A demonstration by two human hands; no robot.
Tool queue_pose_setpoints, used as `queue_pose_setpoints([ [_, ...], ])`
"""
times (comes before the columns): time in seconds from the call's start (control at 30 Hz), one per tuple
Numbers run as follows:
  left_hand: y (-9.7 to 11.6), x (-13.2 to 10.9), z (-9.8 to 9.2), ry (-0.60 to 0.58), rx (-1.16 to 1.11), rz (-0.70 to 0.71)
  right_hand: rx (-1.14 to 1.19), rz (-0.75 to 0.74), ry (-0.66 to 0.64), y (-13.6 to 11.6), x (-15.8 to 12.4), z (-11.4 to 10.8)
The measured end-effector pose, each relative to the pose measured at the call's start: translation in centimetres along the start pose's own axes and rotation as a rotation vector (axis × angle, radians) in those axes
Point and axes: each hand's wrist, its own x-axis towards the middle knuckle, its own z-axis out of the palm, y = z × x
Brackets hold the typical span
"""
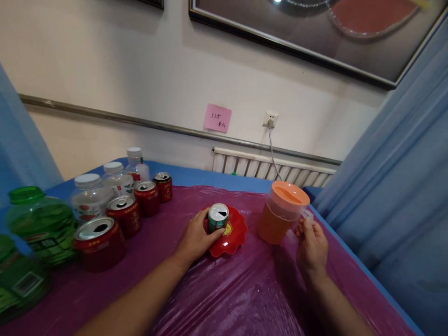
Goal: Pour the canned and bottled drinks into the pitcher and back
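Left hand (196, 238) around opened green can (217, 218) (on red dish (233, 238)).

Four red cans (100, 242) (one green can (217, 217)), one pitcher (280, 219).

My left hand (196, 239) hides the lower side of the green can (217, 216), and my right hand (311, 248) covers most of the handle of the orange jug (278, 220). The nearest green bottle (17, 282) is blurred and cut off at the left edge; the framed picture (315, 37) runs off the top.
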Motion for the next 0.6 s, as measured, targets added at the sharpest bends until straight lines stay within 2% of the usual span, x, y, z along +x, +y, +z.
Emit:
queue_pose_setpoints([
  [0.17, 0.1, -0.1, 0.0, -0.016, 0.002, 0.023, 0.046, 0.007, 0.075, -0.6, 1.5, 0.8],
  [0.33, 0.2, -0.2, -0.2, -0.021, -0.006, 0.033, 0.081, 0.002, 0.116, -2.2, 3.1, 0.7],
  [0.47, 0.2, 0.0, -0.2, -0.018, -0.001, 0.016, 0.128, -0.025, 0.07, -4.2, 5.1, 1.4],
  [0.6, -0.1, -0.1, -0.2, -0.023, 0.006, 0.012, 0.186, -0.05, 0.002, -6.2, 7.0, 4.1],
])
